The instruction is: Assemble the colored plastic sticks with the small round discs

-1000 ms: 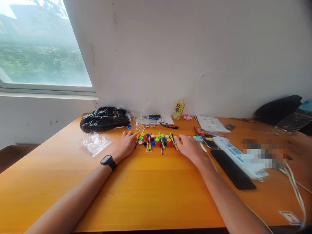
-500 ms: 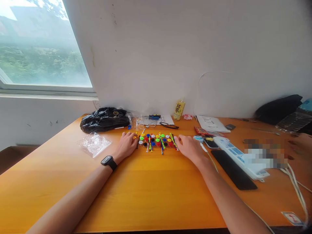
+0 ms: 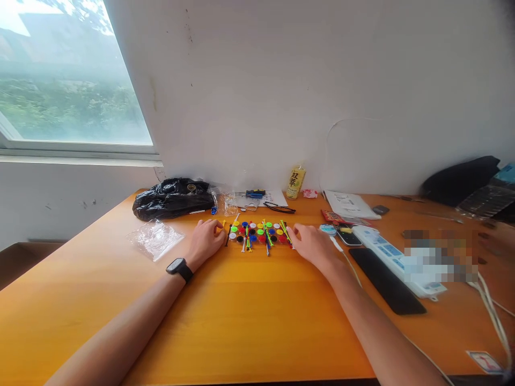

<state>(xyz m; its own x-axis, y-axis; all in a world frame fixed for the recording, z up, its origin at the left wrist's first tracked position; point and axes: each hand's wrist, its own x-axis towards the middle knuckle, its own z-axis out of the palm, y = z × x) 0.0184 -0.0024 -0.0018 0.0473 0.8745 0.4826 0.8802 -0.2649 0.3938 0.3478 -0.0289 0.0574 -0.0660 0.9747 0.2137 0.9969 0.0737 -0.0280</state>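
Several small round coloured pieces in red, blue, green, yellow, black and white lie in rows on the orange table, with several thin coloured sticks across them. My left hand, a black watch on its wrist, rests at the left end of the rows. Its fingers are curled in, pinching a small yellow piece. At the right end of the rows my right hand lies palm down, fingers loosely stretched beside the sticks, holding nothing.
A black plastic bag and a clear plastic bag lie at the left. A yellow bottle, glasses and papers sit by the wall. A white power strip, a black phone and cables lie right. Another person's hand is at far right.
My left hand's fingers, stretched toward the rows a second ago, have curled in around a small yellow piece. My right hand has barely moved.
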